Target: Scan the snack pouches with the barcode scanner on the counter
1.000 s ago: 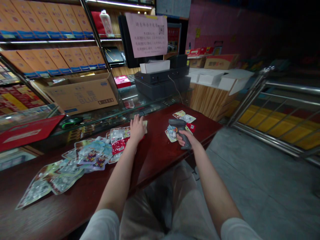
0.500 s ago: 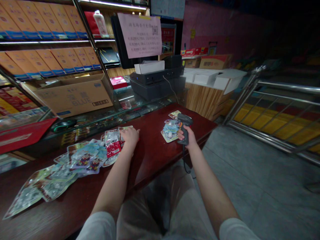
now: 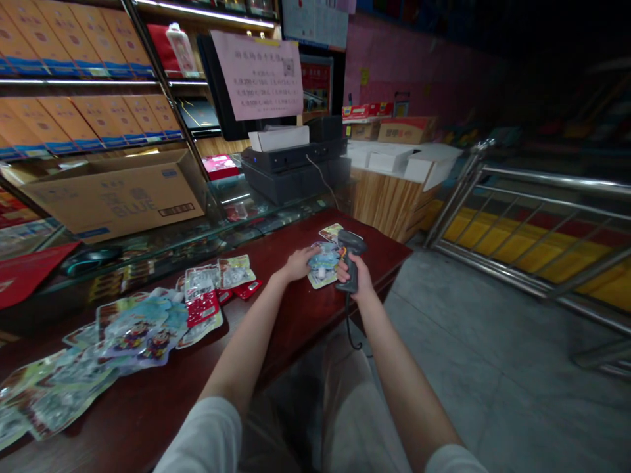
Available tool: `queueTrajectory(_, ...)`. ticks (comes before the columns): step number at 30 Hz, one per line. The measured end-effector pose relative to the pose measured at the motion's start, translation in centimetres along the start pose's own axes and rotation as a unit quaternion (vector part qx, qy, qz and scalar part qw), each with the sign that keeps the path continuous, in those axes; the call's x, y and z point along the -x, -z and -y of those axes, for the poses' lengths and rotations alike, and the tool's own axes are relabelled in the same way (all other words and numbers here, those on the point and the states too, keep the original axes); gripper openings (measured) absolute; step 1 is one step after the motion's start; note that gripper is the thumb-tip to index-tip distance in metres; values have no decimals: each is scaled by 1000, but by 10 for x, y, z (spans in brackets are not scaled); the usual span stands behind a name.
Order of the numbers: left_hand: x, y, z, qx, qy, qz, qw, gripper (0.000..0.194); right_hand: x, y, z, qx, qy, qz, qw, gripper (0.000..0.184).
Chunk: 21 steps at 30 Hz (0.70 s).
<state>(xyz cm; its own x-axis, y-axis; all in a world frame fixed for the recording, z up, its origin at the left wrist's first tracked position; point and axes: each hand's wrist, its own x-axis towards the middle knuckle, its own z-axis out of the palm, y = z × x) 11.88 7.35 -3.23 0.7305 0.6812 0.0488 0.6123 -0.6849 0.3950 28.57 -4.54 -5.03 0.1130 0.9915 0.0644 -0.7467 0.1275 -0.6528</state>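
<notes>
My right hand [image 3: 361, 277] is wrapped round the grip of a dark handheld barcode scanner [image 3: 351, 243], whose cord hangs over the table edge. Beside and behind it lies a small pile of shiny printed packets [image 3: 323, 279]. My left hand [image 3: 298, 264] is at the left edge of that pile, fingers stretched out over it; whether they touch a packet I cannot tell. Further left, a large spread of similar plastic packets [image 3: 140, 322] covers part of the dark red table [image 3: 261, 309]. A red packet [image 3: 202, 307] lies at its right end.
Behind the table runs a glass counter with a cardboard box [image 3: 118, 200], a computer mouse [image 3: 91, 259] and a black cash drawer [image 3: 296, 177] below a screen bearing a pink notice [image 3: 259, 82]. Orange boxes [image 3: 89, 121] fill the shelves. A metal railing [image 3: 552, 180] stands at right.
My left hand has moved right, from the left spread of packets to the small pile by the scanner. My right hand still holds the scanner. The view has turned slightly right.
</notes>
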Motion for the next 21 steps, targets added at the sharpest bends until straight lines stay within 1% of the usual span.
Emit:
queueTrajectory(3, 0, -6, 11, 8, 4, -9, 1000, 73, 1, -1, 1, -16, -7, -3, 1000, 25)
queueTrajectory(5, 2, -9, 18, 26, -14, -20, 999, 71, 2, -2, 1, -21, -8, -8, 1000, 22)
queueTrajectory(7, 3, -13, 24, 57, -48, -41, 996, 67, 3, -2, 2, -24, -8, -11, 1000, 21)
queueTrajectory(9, 3, -15, 28, 91, -89, -77, 989, 59, 4, -3, 2, -28, -8, -6, 1000, 22)
queueTrajectory(11, 3, -16, 28, 112, -110, -119, 980, 48, 6, -3, 3, -34, -4, 4, 999, 22)
queueTrajectory(13, 4, -15, 27, 123, -102, -164, 973, 37, 7, -1, 3, -44, 6, 14, 999, 22)
queueTrajectory(15, 6, -13, 25, 151, -66, -223, 961, 21, 8, 0, 3, -55, 14, 20, 998, 21)
queueTrajectory(16, 7, -11, 26, 178, -37, -263, 948, 14, 8, 1, 3, -59, 16, 22, 998, 20)
queueTrajectory(17, 7, -10, 27, 214, 0, -306, 928, 13, 8, 2, 4, -62, 17, 23, 998, 20)
queueTrajectory(19, 8, -6, 32, 294, 88, -384, 871, 27, 7, 4, 4, -61, 12, 26, 998, 19)
queueTrajectory(21, 8, -4, 38, 367, 159, -427, 811, 37, 5, 5, 4, -47, -5, 34, 998, 18)
